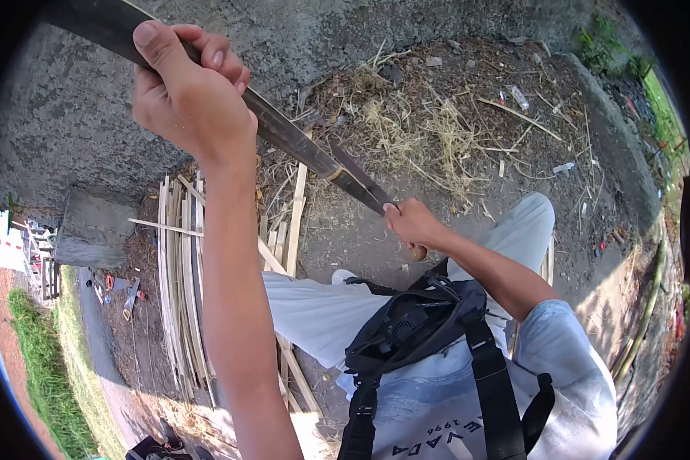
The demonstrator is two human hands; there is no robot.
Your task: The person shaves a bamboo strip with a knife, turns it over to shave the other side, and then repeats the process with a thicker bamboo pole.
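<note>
My left hand [195, 92] is raised at the upper left, fingers wrapped round a long dark bamboo strip [287, 136]. The strip slants down to the right, with a pale node ring near its lower end. Closer to my body, my right hand [415, 225] grips a knife [354, 169] by its wooden handle, whose butt shows below the fist. The knife's blade points up and to the left, beside the lower part of the strip. Near my right fist, blade and strip end overlap in this view.
Several pale split strips [180, 284] lie in a pile at the left, beside a concrete block [96, 230]. Dry shavings [445, 130] litter the ground ahead, before a rough grey wall [284, 46]. A black bag [414, 322] hangs at my waist.
</note>
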